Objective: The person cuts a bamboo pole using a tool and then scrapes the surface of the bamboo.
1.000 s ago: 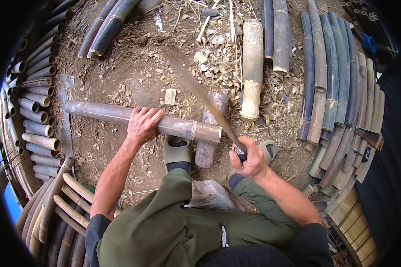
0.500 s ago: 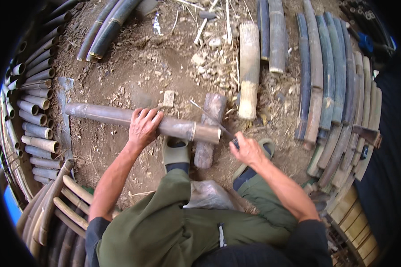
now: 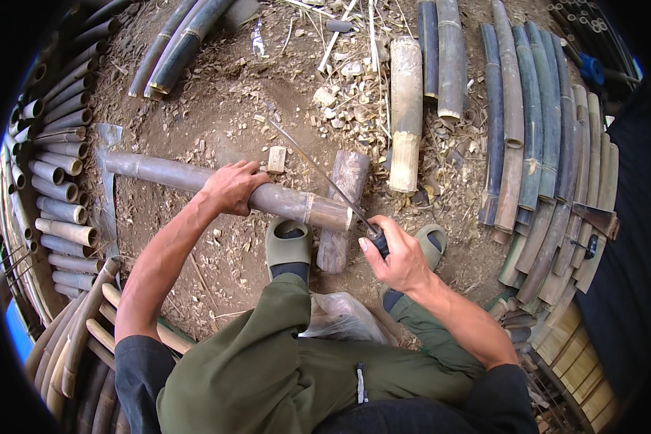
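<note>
A brown bamboo pole lies slantwise in front of me, its cut right end resting over a short log. My left hand is wrapped over the pole's middle from above. In my right hand, beside the cut end, is a long, thin-bladed tool gripped by its black handle. Its blade points up and to the left, passing over the log just beyond the pole; whether the edge touches the bamboo I cannot tell. A small pale bamboo offcut sits on the ground beyond my left hand.
Bamboo poles lie in rows on the right, and stacked tubes line the left. A pale scraped bamboo piece lies ahead among shavings. My sandalled feet flank the log; a plastic bag is between my legs.
My left wrist has turned and the hand has shifted, with the pole's right end moving slightly left. My right hand has moved slightly down, and more of the blade's length shows.
</note>
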The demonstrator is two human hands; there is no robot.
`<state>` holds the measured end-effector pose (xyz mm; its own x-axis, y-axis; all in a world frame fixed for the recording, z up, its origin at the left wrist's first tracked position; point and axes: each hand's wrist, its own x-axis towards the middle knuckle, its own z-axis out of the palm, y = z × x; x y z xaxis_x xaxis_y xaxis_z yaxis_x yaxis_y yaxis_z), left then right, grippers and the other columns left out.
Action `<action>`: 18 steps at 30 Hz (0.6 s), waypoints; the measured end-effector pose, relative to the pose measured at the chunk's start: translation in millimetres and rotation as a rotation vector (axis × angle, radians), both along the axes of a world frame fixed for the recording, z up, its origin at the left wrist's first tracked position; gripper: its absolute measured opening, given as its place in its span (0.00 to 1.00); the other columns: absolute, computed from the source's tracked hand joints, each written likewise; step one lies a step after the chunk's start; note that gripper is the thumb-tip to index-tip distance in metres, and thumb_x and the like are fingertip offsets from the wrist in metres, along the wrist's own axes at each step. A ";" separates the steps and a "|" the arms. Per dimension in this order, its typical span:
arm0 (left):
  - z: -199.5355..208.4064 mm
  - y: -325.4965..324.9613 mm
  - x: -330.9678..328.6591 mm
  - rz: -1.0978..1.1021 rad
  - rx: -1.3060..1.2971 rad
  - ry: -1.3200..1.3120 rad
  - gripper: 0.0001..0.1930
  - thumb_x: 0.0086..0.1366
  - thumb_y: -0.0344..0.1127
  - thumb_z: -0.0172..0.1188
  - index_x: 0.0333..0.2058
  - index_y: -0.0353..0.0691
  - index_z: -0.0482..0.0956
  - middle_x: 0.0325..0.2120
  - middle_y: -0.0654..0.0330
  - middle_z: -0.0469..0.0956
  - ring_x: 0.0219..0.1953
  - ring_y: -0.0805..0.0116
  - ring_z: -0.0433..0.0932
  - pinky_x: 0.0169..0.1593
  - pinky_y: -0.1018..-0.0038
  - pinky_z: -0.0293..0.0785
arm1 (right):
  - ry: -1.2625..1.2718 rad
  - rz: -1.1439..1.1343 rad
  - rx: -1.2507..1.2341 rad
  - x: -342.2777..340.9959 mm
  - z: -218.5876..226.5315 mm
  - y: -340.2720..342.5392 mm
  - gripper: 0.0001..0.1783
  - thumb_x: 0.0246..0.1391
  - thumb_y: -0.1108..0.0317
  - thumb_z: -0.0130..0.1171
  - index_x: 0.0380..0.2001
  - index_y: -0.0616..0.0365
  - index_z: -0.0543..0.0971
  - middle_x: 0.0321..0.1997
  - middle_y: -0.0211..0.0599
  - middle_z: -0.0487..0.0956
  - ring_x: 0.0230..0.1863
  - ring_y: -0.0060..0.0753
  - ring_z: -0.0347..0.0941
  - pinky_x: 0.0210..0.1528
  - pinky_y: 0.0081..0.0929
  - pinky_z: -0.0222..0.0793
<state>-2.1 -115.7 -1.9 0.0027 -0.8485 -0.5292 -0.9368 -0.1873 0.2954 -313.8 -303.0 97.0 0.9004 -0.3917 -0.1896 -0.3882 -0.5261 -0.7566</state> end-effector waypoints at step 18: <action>6.8 -12.4 -8.8 0.103 0.082 0.057 0.27 0.42 0.34 0.68 0.46 0.49 0.78 0.39 0.60 0.82 0.45 0.55 0.81 0.48 0.63 0.79 | 0.335 0.104 -0.194 -24.2 -47.5 -11.8 0.16 0.63 0.60 0.57 0.39 0.64 0.71 0.32 0.58 0.81 0.24 0.55 0.81 0.26 0.45 0.77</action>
